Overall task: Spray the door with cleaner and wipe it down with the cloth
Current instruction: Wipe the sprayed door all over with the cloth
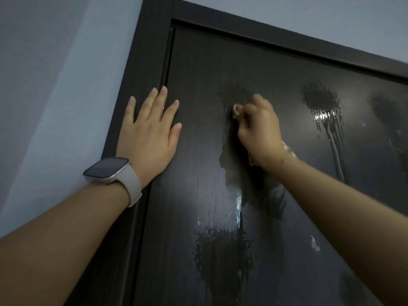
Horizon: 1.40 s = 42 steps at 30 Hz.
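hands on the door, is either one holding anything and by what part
The right hand clutches a bunched cloth against the door; which part cannot be told. The left hand lies flat, holding nothing.

**One head-worn view, tilted up at the door's top corner**

The single wide-angle camera sits on the person's head, close to the dark door (220, 151), and looks up and forward along both forearms. The door frame (152, 51) runs skewed across the picture, its upper left corner near top centre. Pale wall (55, 74) fills the left side.

pale grey wall (55, 74), dark door frame (141, 62), dim light
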Each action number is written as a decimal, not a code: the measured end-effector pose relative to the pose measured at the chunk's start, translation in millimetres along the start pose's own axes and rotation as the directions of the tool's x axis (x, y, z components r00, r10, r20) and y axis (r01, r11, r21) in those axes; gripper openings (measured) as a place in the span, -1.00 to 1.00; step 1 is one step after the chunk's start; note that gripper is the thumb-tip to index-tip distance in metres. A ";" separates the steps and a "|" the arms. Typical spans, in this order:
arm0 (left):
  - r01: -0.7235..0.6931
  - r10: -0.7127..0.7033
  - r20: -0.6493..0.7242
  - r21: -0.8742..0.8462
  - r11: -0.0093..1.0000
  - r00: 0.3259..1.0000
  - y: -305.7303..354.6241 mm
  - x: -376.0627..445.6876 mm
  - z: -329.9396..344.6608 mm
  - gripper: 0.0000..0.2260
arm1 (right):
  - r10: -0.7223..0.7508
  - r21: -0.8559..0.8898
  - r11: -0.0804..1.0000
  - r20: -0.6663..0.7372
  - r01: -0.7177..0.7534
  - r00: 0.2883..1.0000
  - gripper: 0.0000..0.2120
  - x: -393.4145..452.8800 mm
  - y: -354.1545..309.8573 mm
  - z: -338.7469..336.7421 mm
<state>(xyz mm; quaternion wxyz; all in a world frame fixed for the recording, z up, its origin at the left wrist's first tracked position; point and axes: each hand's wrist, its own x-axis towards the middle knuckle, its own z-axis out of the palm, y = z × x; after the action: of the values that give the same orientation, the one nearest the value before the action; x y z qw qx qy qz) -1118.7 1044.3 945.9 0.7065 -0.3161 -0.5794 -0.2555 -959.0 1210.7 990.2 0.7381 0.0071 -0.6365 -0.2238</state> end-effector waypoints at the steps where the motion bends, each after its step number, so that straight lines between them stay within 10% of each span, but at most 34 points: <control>1: 0.003 -0.003 0.000 -0.003 1.000 1.000 0.0 0.2 -0.4 -0.50 | 0.044 -0.022 0.999 0.014 -0.044 0.999 -0.83 19.9 6.9 2.3; 5: 0.007 -0.007 -0.009 -0.022 1.000 1.000 0.4 -0.5 -1.4 -0.50 | 0.175 -0.055 0.983 -0.004 -0.175 0.984 -0.82 52.3 17.5 4.8; 10: 0.013 -0.014 -0.015 -0.046 0.999 1.000 0.1 -0.9 -1.8 -0.50 | -0.043 0.074 0.996 0.015 0.042 0.999 -0.73 -0.6 2.9 4.9; 15: 0.022 -0.024 -0.025 -0.063 0.998 0.999 0.3 -0.5 -1.9 -0.51 | 0.306 0.067 0.952 -0.147 -0.299 0.941 -0.84 38.5 35.0 4.0; 22: 0.032 -0.035 -0.032 -0.088 0.996 0.999 0.7 -1.1 -3.5 -0.52 | -0.044 0.188 0.981 -0.049 0.053 0.998 -0.81 20.6 -13.1 22.6; 28: 0.046 -0.048 -0.024 -0.082 0.996 0.999 3.3 -2.0 -4.0 -0.49 | 0.450 0.099 0.893 -0.216 -0.439 0.866 -0.84 42.5 62.8 7.9; 36: 0.101 -0.100 0.034 -0.016 0.995 0.994 -4.4 7.5 -4.9 -0.42 | 0.002 0.207 0.978 -0.095 0.018 0.995 -0.92 68.3 -22.9 49.6; 42: 0.129 -0.128 0.048 -0.033 0.991 0.991 -19.9 24.0 -4.8 -0.41 | 0.360 0.095 0.933 -0.221 -0.347 0.906 -0.82 86.8 62.6 30.3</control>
<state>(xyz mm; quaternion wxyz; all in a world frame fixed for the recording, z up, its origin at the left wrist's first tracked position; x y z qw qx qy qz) -1125.3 1027.5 971.8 0.6692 -0.2967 -0.6098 -0.3037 -959.7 1245.8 1095.7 0.8360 -0.0621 -0.5411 -0.0668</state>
